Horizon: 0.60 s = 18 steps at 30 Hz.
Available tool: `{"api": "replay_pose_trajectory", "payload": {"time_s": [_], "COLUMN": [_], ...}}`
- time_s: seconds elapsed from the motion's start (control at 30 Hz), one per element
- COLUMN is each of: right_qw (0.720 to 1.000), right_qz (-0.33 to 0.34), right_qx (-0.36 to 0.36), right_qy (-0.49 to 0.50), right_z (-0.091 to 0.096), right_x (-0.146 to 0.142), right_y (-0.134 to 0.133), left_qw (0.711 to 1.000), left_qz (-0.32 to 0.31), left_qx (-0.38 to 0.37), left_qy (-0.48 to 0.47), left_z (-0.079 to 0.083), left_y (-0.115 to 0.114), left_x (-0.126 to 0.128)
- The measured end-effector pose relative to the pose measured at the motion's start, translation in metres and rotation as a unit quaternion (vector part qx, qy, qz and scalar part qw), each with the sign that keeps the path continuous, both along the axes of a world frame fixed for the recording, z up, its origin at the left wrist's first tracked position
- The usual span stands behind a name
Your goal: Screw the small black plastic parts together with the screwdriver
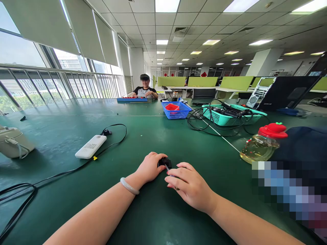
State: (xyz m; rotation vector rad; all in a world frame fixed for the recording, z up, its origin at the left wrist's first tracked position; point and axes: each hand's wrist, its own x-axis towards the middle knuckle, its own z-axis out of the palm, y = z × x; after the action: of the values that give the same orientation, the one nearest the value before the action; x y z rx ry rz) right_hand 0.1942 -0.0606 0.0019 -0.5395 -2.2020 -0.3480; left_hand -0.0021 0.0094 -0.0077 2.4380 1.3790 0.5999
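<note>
The left hand (150,166) has its grip closed on a small black object (166,161) at the green bench (143,136); the right hand (190,185) pinches a slim tool (167,168), perhaps a screwdriver, its tip meeting the object.

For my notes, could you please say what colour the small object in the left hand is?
Black: the small object, head view.

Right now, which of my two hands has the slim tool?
Your right hand has the slim tool, pointed at the small black object. Your left hand, with the pale bracelet at its wrist, holds that object instead.
</note>
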Motion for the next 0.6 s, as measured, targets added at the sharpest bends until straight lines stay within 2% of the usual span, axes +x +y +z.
{"api": "replay_pose_trajectory", "payload": {"time_s": [0.17,0.37,0.6], "right_qw": [1.000,0.996,0.988], "right_qz": [0.004,0.046,0.044], "right_qx": [-0.003,0.007,-0.037], "right_qy": [-0.027,-0.077,-0.146], "right_z": [0.0009,-0.0003,-0.0059], "right_x": [-0.0022,-0.0048,-0.0062], "right_y": [-0.0029,-0.0036,-0.0034], "left_qw": [1.000,1.000,1.000], "left_qz": [0.001,0.007,0.014], "left_qx": [0.000,0.000,-0.019], "left_qy": [-0.005,-0.004,-0.006], "left_z": [-0.0003,-0.0021,0.0020], "left_y": [0.0000,0.0014,-0.0006], "left_x": [0.0000,-0.0005,0.0002]}}
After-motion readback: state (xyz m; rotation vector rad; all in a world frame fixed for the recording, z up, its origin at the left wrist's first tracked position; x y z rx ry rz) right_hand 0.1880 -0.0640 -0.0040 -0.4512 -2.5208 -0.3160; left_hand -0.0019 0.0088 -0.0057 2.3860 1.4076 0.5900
